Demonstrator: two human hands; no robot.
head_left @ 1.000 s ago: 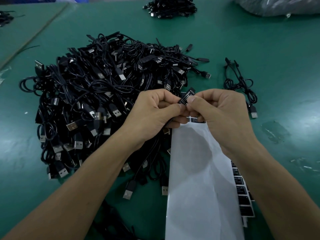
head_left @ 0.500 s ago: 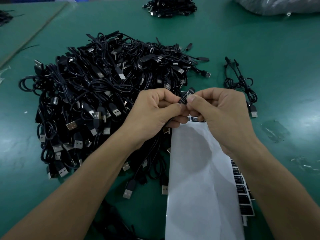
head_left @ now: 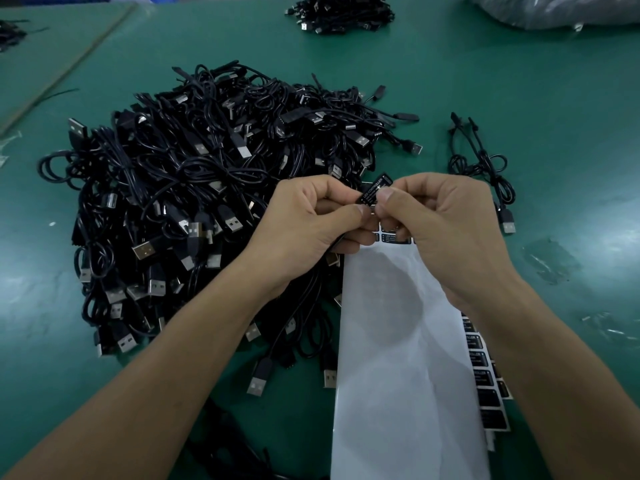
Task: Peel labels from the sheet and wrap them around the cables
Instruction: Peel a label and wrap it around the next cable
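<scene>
Head view: left hand (head_left: 308,221) and right hand (head_left: 441,233), fingers curled, pinch a black LED CONTROLLER label (head_left: 375,191); fingertips (head_left: 387,196) hide its lower end, right forearm (head_left: 540,358) covers part of the label sheet (head_left: 398,358).

Factory assembly workshop, cable-labelling station. Green-matted bench (head_left: 519,81); bulk heap of black USB cables (head_left: 207,188); second cable heap (head_left: 339,12) at far edge; sheets of printed black labels (head_left: 485,386); clear plastic sack (head_left: 554,8) far right.

The left hand (head_left: 304,230), right hand (head_left: 446,237) and pinched label (head_left: 375,188) have shifted marginally toward 12 o'clock; no other change is discernible.
</scene>
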